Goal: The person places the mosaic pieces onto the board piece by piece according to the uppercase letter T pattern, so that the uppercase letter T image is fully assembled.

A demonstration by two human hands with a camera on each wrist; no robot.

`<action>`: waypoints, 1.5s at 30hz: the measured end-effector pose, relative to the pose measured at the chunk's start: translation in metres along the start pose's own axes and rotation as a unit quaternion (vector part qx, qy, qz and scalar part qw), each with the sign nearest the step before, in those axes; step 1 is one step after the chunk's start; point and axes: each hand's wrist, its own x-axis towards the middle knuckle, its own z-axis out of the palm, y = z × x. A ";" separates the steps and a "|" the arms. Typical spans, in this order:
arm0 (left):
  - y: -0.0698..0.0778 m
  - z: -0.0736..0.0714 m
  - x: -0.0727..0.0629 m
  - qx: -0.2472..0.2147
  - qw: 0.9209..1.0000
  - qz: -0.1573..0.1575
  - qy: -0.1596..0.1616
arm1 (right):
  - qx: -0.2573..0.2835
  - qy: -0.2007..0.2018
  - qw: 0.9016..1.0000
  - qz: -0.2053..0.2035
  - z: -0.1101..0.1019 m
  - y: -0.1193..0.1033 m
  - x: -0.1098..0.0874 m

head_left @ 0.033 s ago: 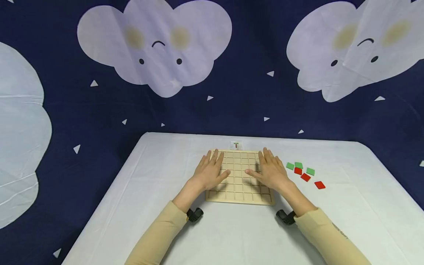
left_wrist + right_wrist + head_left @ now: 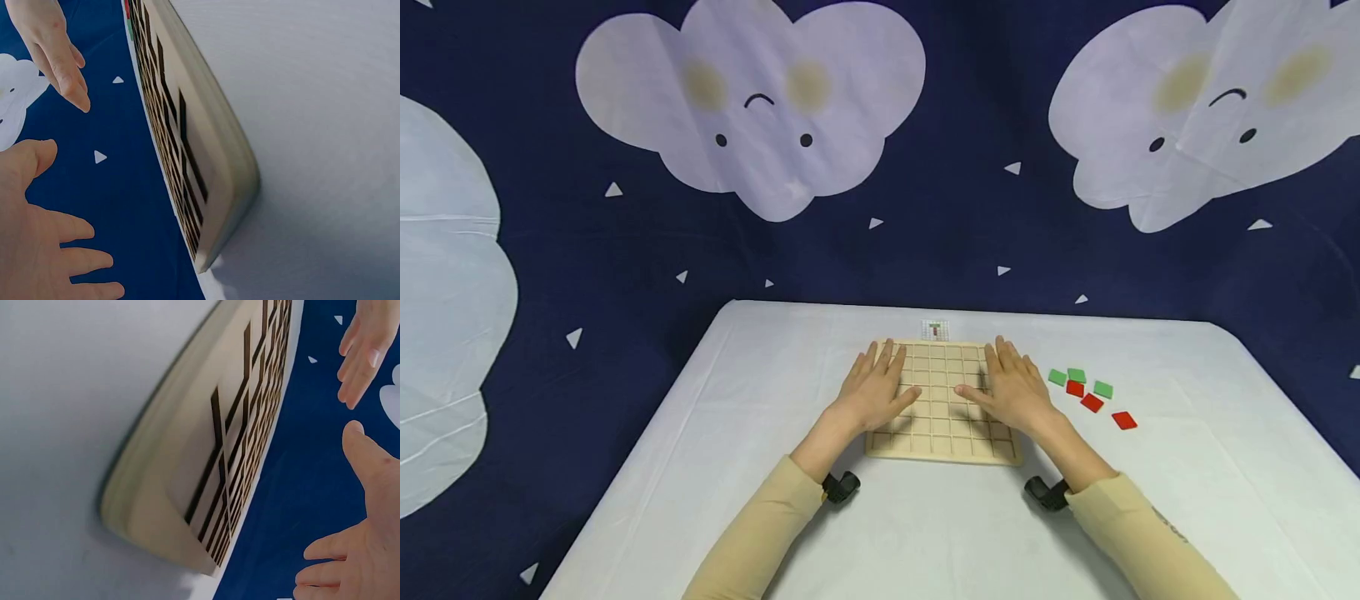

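Observation:
A pale wooden board with a square grid (image 2: 942,425) lies flat on the white table. Over its left side is my left hand (image 2: 871,393), fingers straight and spread, thumb toward the middle. My right hand (image 2: 1017,392) mirrors it over the right side, also with straight fingers. Both wrist views show the hands raised above the board, the left palm (image 2: 31,244) and the right palm (image 2: 369,544) apart from its surface. Neither hand holds anything. Red tiles (image 2: 1092,403) and green tiles (image 2: 1102,389) lie to the right of the right hand.
Just behind the board lies a small card (image 2: 935,330) with a printed grid and a T-shaped pattern. The white tablecloth (image 2: 940,525) covers the table. A dark blue curtain (image 2: 955,242) with clouds hangs behind its far edge.

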 end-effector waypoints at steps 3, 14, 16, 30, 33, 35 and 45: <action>-0.002 -0.002 0.002 -0.015 1.000 0.009 0.000 | 0.004 0.006 1.000 -0.003 -0.002 0.001 0.002; -0.055 0.011 0.003 -0.285 0.953 0.028 0.101 | 0.223 0.132 0.966 -0.014 -0.038 0.056 -0.021; -0.060 0.019 0.002 -0.326 0.940 0.016 0.098 | 0.254 0.159 0.954 0.001 -0.040 0.074 -0.032; -0.065 0.047 0.000 -0.344 0.935 -0.015 0.081 | 0.381 0.255 0.876 0.151 -0.025 0.152 -0.067; -0.065 0.047 -0.001 -0.344 0.935 -0.016 0.082 | 0.362 0.241 0.886 0.160 -0.021 0.161 -0.065; -0.064 0.047 -0.001 -0.340 0.937 -0.016 0.081 | 0.333 0.232 0.898 0.169 -0.015 0.168 -0.065; -0.065 0.048 -0.001 -0.338 0.938 -0.016 0.078 | 0.206 0.185 0.946 0.171 0.010 0.182 -0.067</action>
